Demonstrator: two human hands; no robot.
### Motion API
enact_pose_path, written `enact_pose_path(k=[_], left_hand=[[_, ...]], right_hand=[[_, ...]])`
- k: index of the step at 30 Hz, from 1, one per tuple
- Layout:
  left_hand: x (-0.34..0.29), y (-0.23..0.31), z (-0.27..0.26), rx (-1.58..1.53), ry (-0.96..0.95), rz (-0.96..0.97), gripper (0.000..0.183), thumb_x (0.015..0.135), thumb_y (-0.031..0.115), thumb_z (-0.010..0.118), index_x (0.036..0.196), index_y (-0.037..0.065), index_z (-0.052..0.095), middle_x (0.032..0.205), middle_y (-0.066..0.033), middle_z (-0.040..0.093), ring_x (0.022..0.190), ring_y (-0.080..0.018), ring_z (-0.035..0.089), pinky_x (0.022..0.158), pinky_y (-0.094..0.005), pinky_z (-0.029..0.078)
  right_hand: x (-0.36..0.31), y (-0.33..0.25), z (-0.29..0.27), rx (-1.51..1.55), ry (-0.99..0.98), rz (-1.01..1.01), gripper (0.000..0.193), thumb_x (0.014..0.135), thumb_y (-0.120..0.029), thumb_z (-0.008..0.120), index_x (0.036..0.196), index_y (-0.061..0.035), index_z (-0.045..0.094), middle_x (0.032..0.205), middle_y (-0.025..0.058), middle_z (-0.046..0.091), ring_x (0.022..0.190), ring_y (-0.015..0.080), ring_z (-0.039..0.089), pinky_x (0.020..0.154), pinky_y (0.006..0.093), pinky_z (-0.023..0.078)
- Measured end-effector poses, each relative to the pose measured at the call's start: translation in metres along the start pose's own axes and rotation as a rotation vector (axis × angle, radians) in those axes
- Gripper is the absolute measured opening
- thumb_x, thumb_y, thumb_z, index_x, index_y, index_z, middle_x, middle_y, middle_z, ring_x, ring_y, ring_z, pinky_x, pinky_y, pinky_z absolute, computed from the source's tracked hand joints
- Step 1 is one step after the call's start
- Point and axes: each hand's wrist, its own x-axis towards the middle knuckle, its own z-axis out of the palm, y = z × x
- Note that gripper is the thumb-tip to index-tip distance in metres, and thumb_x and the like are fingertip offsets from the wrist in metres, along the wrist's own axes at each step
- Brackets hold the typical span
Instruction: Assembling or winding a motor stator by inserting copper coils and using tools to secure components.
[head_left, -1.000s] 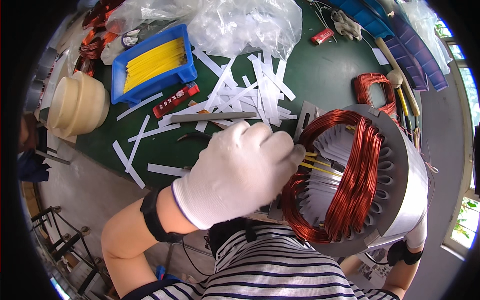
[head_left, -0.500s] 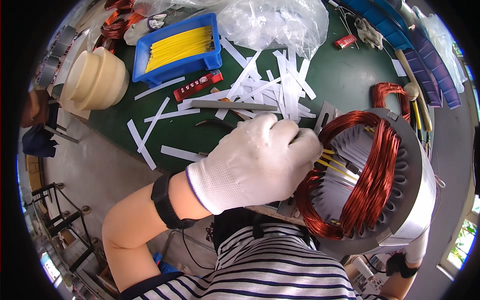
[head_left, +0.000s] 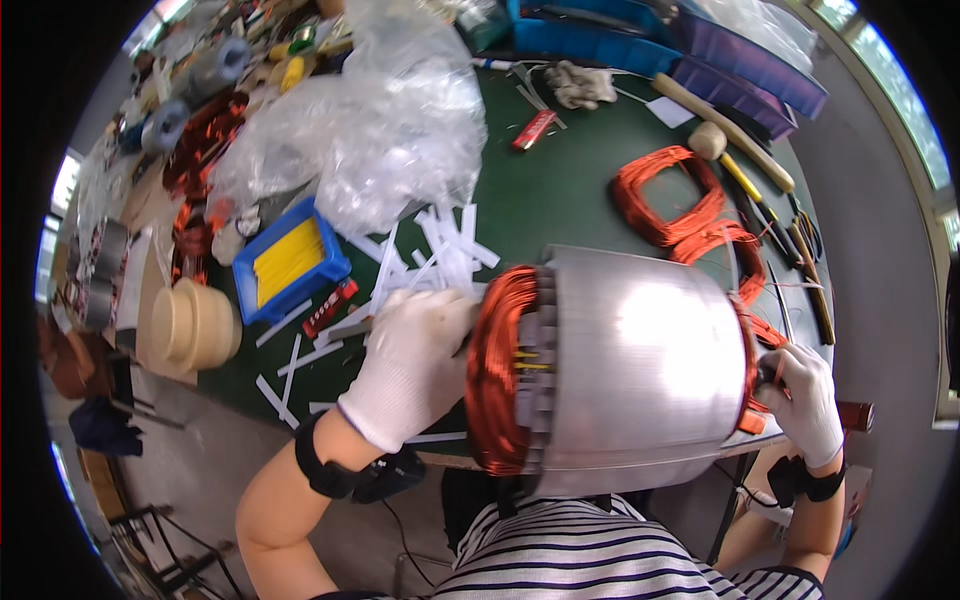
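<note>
A motor stator with a silver metal shell lies on its side at the table's front edge. Copper wire coils bulge from its left end, with yellow strips showing at the slots. My left hand, in a white knit glove, is curled close against this end; a dark bit shows by its fingers, too blurred to name. At the other end, my gloved right hand is closed around something dark beside the copper wire there. The stator's shell hides its inside.
White paper strips lie scattered behind my left hand, near a blue bin of yellow strips. Loose copper coils, a mallet and long rods lie at right. Plastic bags cover the back; cream rings stand at left.
The stator has turned so its shell faces me and its coil end points left. My left hand has moved left in the view; my right hand has come into sight at the other end.
</note>
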Motion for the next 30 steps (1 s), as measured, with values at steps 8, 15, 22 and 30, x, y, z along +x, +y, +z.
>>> enact_pose_path(k=[8,15,22,30], left_hand=[[0.002,-0.007,-0.013,-0.093,-0.051,-0.016,0.009,0.075,0.004,0.064,0.081,-0.001,0.061,0.076,-0.0179,0.062,0.075,-0.0407,0.059,0.065,-0.0432,0.047],[-0.001,-0.009,0.012,-0.572,0.010,-0.212,0.018,0.075,0.009,0.067,0.088,-0.002,0.062,0.081,-0.0197,0.063,0.077,-0.0404,0.060,0.070,-0.0420,0.050],[-0.003,-0.009,0.004,-0.519,-0.074,-0.255,0.021,0.073,0.009,0.068,0.092,0.000,0.066,0.082,-0.0183,0.064,0.081,-0.0375,0.063,0.072,-0.0387,0.051],[-0.007,-0.013,0.006,-1.081,-0.006,-0.506,0.021,0.086,0.001,0.055,0.104,-0.005,0.065,0.093,-0.0076,0.071,0.078,-0.0138,0.066,0.069,-0.0282,0.053]], right_hand=[[-0.006,0.007,0.003,-0.032,0.070,-0.113,0.037,0.064,-0.023,0.080,0.089,-0.0035,0.062,0.083,0.0108,0.060,0.080,0.0322,0.060,0.073,0.0415,0.045],[-0.003,0.007,0.000,-0.073,0.060,-0.173,0.035,0.068,-0.031,0.079,0.082,-0.0059,0.059,0.076,0.0087,0.056,0.076,0.0294,0.059,0.069,0.0397,0.044],[-0.002,0.004,-0.006,-0.103,-0.001,-0.191,0.034,0.071,-0.036,0.077,0.084,-0.0080,0.062,0.072,0.0083,0.056,0.069,0.0282,0.060,0.064,0.0406,0.045],[0.001,-0.007,-0.010,-0.126,0.096,-0.203,0.037,0.071,-0.033,0.077,0.095,-0.0089,0.062,0.076,0.0069,0.057,0.076,0.0263,0.060,0.070,0.0387,0.043]])
